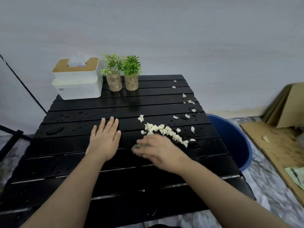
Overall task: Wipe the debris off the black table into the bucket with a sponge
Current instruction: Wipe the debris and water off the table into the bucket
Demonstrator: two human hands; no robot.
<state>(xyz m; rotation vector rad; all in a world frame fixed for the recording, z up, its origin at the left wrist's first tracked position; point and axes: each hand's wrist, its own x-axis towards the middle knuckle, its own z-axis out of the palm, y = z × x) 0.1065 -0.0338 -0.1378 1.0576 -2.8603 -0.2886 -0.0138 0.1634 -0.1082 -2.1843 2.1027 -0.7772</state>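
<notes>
One sponge (136, 148) in R hand (158, 150) by debris (164, 130); L hand (105, 139) flat on table (65, 162).

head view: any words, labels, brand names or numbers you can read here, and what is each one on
No text in this view can be read.
Tissue box: a faint small mark low on its front, too small to read.
Greenish paper on the floor at the right: dark markings, too blurred to read.
Bucket and black table: no lettering visible.
</notes>
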